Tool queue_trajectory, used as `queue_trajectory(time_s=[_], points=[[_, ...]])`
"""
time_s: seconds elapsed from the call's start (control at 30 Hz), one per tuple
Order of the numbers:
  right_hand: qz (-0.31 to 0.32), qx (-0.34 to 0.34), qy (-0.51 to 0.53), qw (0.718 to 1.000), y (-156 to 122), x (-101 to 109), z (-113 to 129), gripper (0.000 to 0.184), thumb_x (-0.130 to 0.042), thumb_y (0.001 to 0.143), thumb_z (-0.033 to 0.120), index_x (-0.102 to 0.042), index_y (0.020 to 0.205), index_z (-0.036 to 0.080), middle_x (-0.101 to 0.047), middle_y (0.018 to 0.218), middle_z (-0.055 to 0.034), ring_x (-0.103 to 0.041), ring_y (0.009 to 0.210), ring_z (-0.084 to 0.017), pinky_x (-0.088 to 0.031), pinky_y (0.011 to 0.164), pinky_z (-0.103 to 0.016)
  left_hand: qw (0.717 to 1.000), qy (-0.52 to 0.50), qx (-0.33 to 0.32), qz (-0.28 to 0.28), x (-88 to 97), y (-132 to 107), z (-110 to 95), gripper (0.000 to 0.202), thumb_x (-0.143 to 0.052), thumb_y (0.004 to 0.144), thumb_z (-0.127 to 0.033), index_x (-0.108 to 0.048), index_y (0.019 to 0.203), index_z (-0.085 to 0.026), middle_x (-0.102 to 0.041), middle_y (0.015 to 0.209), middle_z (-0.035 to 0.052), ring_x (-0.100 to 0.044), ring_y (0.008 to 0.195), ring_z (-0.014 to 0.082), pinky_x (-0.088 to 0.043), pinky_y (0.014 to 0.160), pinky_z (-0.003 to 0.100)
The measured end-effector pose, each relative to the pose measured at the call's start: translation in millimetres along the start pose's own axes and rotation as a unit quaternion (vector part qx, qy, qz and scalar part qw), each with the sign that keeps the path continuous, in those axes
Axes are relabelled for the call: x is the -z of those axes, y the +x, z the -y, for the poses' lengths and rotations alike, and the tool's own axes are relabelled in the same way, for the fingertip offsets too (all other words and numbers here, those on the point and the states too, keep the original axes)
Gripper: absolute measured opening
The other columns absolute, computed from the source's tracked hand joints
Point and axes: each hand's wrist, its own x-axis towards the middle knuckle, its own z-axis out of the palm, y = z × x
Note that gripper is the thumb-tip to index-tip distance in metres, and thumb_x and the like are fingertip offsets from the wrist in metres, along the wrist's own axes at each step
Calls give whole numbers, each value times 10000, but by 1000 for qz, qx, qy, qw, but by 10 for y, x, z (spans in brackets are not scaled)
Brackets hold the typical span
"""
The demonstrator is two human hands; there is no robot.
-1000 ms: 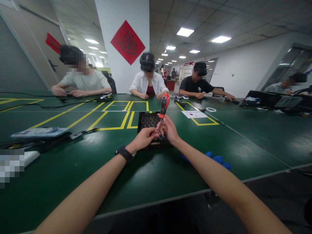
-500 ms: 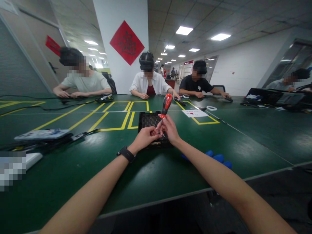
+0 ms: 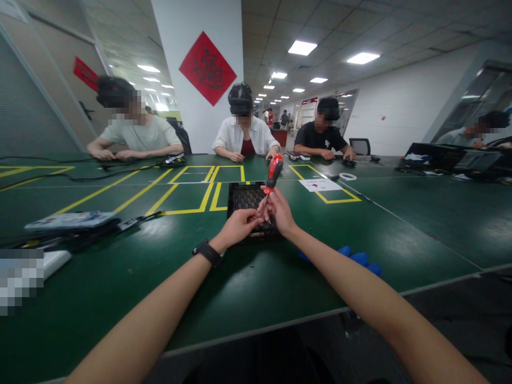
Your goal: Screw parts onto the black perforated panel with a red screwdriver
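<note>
A red and black screwdriver (image 3: 273, 172) leans slightly right, handle up, over a black compartment tray (image 3: 247, 198) in front of me. My right hand (image 3: 281, 210) closes its fingers on the lower part of the screwdriver, where handle and shaft meet. Beside the tip, my left hand (image 3: 240, 225), with a dark watch at the wrist, pinches thumb and finger together. What sits in that pinch is too small to make out. Both hands are above the near part of the tray and cover much of it, so its contents there are hidden.
Blue-handled tools (image 3: 359, 260) lie under my right forearm. At left are a flat stack with cables (image 3: 72, 221) and a white object (image 3: 56, 262). A paper sheet (image 3: 320, 185) and white ring (image 3: 348, 176) lie beyond the tray. Several people sit opposite.
My hands and the screwdriver have barely moved. Across the table, the person in white has drawn one hand inward, and the person in black has brought a dark object closer.
</note>
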Motion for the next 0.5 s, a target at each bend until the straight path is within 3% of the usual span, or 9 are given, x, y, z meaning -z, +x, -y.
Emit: queue_trajectory(time_s=[0.23,0.5], points=[[-11,16,-11,1000,-29,-27,27,319,-392,881,421,-442,1111,206,-569,644,40,-454,387,-49,-344,374,-168,999,-2,32,-42,-20,11,6,312,-605,714,-437,-635,761,-129,-632,664,22,-522,571,113,-379,539,214],[-21,10,-5,1000,-9,-1,10,350,-369,879,448,-436,1113,196,-572,637,37,-430,372,-45,-335,369,-167,1000,8,-15,-5,9,7,10,278,-516,797,-359,-667,862,-134,-668,764,38,-565,656,137,-416,636,240]])
